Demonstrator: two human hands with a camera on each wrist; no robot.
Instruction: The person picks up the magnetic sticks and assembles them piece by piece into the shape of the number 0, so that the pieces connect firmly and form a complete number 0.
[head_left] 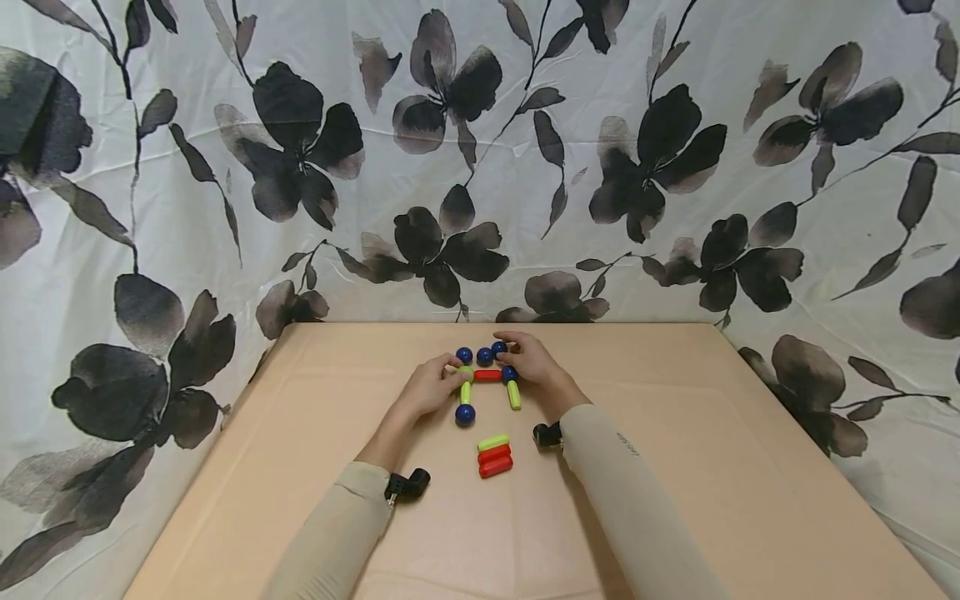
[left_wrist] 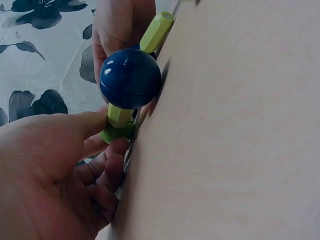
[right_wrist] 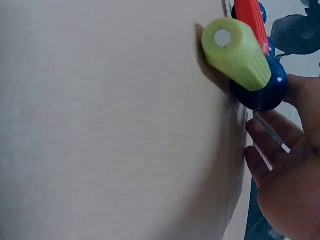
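Note:
My left hand [head_left: 430,385] pinches a green ball [left_wrist: 116,134] at one corner of a ball-and-rod construction. From that ball a yellow-green rod [head_left: 466,392] runs toward me to a blue ball [left_wrist: 130,77]. A red rod [head_left: 487,376] spans from the green ball to a blue corner ball [right_wrist: 272,92], which carries another yellow-green rod [right_wrist: 237,55]. Beyond that corner, my right hand [head_left: 534,362] has thumb and index finger around another blue ball [head_left: 498,348]; their contact is partly hidden in the right wrist view. Two more blue balls [head_left: 484,357] sit at the far side.
Closer to me on the tan table [head_left: 300,500] lie a loose yellow-green rod [head_left: 493,442] and two red rods [head_left: 495,462], side by side between the forearms. A floral cloth [head_left: 450,167] hangs behind the table's far edge.

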